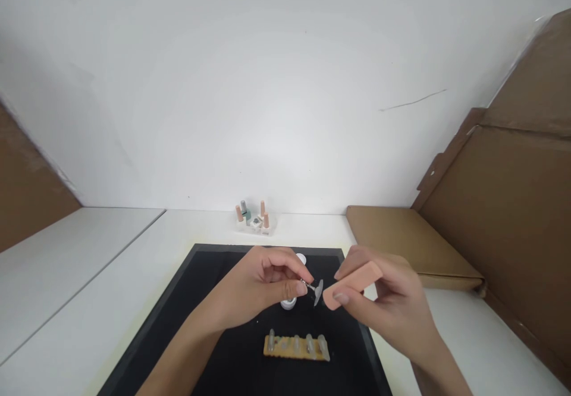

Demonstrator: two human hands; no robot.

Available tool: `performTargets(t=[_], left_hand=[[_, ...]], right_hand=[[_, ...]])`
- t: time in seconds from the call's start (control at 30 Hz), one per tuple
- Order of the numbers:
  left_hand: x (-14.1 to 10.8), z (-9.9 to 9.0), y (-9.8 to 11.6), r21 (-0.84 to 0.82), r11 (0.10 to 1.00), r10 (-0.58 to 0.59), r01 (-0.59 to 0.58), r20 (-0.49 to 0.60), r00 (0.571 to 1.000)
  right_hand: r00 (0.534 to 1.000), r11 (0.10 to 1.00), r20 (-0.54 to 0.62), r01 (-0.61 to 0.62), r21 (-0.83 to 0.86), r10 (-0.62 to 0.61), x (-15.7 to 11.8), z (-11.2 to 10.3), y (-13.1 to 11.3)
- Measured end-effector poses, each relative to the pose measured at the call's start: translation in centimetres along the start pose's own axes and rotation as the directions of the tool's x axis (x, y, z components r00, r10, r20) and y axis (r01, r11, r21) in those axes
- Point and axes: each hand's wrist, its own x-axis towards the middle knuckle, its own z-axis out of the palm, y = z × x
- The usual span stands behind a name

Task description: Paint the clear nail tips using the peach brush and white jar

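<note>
Nail tip [318, 293] on a metal stem [311, 286] is hovering just beside a peach block [355, 281] above a black mat [241, 354], the left hand [264, 280] pinching the stem, the right hand [395, 289] pinching the block between thumb and fingers.

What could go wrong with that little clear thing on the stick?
The peach block in the right hand looks very close to the clear piece, so it might knock it loose. The left hand pinches only a thin stick, which could slip and drop onto the black mat.
</note>
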Motion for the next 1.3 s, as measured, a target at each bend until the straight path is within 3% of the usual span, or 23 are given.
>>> performTargets(t=[0.2,0.4,0.57,0.73,0.9,1.07,1.2,1.3], left_hand=[[0.14,0.02,-0.08,0.001,1.0,-0.004,0.004,-0.008,1.0],[-0.13,-0.07,-0.12,-0.006,1.0,0.006,-0.006,0.018,1.0],[-0.15,-0.1,-0.15,-0.009,1.0,0.014,-0.014,0.018,1.0],[0.03,-0.05,-0.18,-0.021,1.0,0.01,-0.009,0.017,1.0],[-0.14,-0.01,-0.22,-0.014,1.0,0.01,-0.01,0.026,1.0],[-0.09,-0.01,-0.24,-0.024,1.0,0.019,-0.019,0.027,0.999],[-0.22,-0.01,-0.17,-0.029,0.999,0.021,-0.02,0.037,0.999],[-0.31,0.02,0.01,-0.025,1.0,0.016,-0.015,0.038,0.999]], right_hand=[[0.99,0.995,-0.138,-0.025,-0.093,0.012,-0.27,0.04,0.04],[0.999,1.0,-0.025,0.023,-0.003,-0.023,-0.24,0.01,-0.06],[0.996,0.998,-0.085,0.009,-0.059,-0.014,-0.21,-0.09,-0.02],[0.997,0.997,0.006,0.072,-0.031,-0.072,-0.19,-0.15,-0.12],[0.995,0.997,-0.1,0.011,-0.08,-0.019,-0.38,-0.07,0.01],[0.998,0.998,-0.012,0.059,-0.02,-0.059,-0.31,-0.01,-0.01],[0.996,0.998,-0.087,-0.001,-0.063,-0.005,-0.34,-0.1,-0.04],[0.998,0.999,-0.054,0.024,-0.024,-0.025,-0.37,-0.24,-0.06]])
